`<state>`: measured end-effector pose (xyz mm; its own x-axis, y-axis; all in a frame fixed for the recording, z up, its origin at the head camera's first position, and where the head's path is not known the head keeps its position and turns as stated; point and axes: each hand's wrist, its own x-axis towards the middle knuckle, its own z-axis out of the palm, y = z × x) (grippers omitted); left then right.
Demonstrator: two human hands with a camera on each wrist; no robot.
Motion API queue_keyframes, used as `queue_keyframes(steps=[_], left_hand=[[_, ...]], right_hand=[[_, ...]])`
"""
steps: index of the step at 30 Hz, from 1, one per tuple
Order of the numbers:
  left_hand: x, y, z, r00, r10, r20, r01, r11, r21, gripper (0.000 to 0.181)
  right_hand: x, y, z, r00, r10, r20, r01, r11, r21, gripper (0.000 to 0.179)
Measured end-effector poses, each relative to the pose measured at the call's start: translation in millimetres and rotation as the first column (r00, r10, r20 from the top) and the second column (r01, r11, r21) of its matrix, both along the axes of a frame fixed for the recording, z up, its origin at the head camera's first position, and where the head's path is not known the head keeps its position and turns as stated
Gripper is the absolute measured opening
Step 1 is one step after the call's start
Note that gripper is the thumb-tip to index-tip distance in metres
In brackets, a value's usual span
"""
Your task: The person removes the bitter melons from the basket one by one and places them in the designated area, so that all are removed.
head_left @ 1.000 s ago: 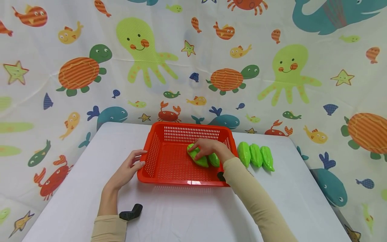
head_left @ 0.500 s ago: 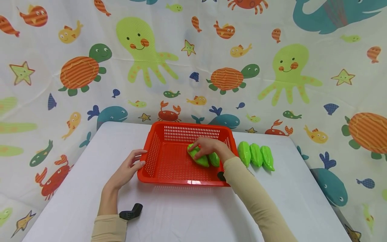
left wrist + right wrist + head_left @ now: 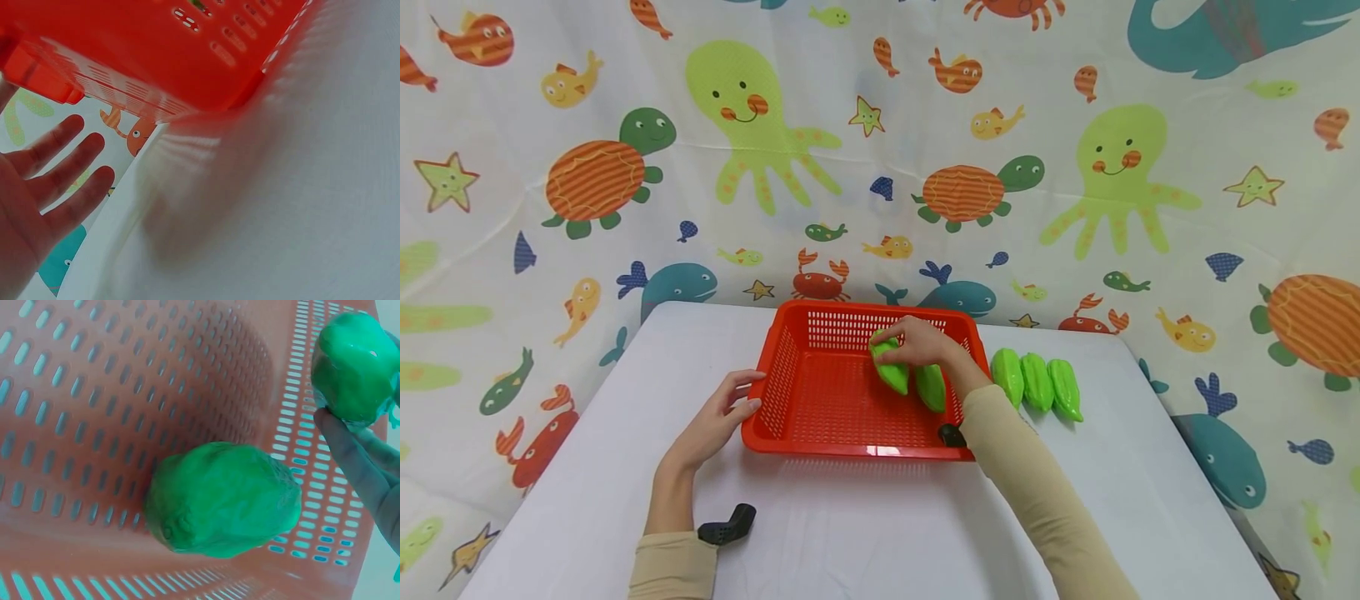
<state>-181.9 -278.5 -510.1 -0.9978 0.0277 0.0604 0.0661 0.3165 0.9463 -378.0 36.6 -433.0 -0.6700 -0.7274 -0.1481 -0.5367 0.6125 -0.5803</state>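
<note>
In the head view my right hand [image 3: 914, 340] is inside the red plastic basket [image 3: 827, 454], pinching a glossy green, ridged toy fruit [image 3: 891, 377] between thumb and fingers. The right wrist view shows this held fruit [image 3: 355, 365] raised beside the slotted wall, with fingers [image 3: 350, 450] under it. A second green toy fruit [image 3: 931, 388] lies on the basket's floor, just right of the held one. My left hand [image 3: 718, 421] touches the basket's left rim with its fingertips. Three of its fingers [image 3: 75, 175] spread nearly straight outside the basket in the left wrist view.
Three more green toy fruits [image 3: 1037, 382] lie side by side on the white table [image 3: 850, 533], right of the basket. A curtain [image 3: 880, 150] printed with sea animals hangs behind the table. Black devices [image 3: 727, 525] sit at both wrists.
My right hand has lifted the pinched toy fruit and carried it slightly towards the basket's back wall, away from the second one. My left hand stays at the rim.
</note>
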Motion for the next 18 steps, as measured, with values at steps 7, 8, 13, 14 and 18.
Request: queue_keyframes(steps=[7, 8, 13, 14, 18], left_hand=[[-1.9, -0.3, 0.7, 1.0, -0.008, -0.002, 0.008, 1.0, 0.008, 0.05], [-2.0, -0.3, 1.0, 1.0, -0.009, -0.004, 0.009, 1.0, 0.01, 0.05], [-1.2, 0.1, 1.0, 1.0, -0.005, -0.006, 0.005, 1.0, 0.012, 0.05], [-1.0, 0.1, 0.6, 1.0, -0.003, -0.006, 0.003, 1.0, 0.012, 0.05], [-1.3, 0.2, -0.5, 1.0, -0.002, -0.004, 0.002, 1.0, 0.007, 0.051]], right_hand=[[0.9, 4.8, 12.3, 0.989, -0.139, 0.043, 0.142, 0.986, -0.085, 0.039], [1.4, 6.0, 14.4, 0.987, -0.154, 0.04, 0.157, 0.983, -0.092, 0.038], [6.5, 11.6, 28.8, 0.988, -0.153, -0.014, 0.15, 0.98, -0.132, 0.034], [7.6, 13.1, 31.6, 0.989, -0.148, -0.024, 0.143, 0.98, -0.141, 0.033], [12.9, 20.2, 43.5, 0.987, -0.155, -0.045, 0.145, 0.975, -0.169, 0.033]])
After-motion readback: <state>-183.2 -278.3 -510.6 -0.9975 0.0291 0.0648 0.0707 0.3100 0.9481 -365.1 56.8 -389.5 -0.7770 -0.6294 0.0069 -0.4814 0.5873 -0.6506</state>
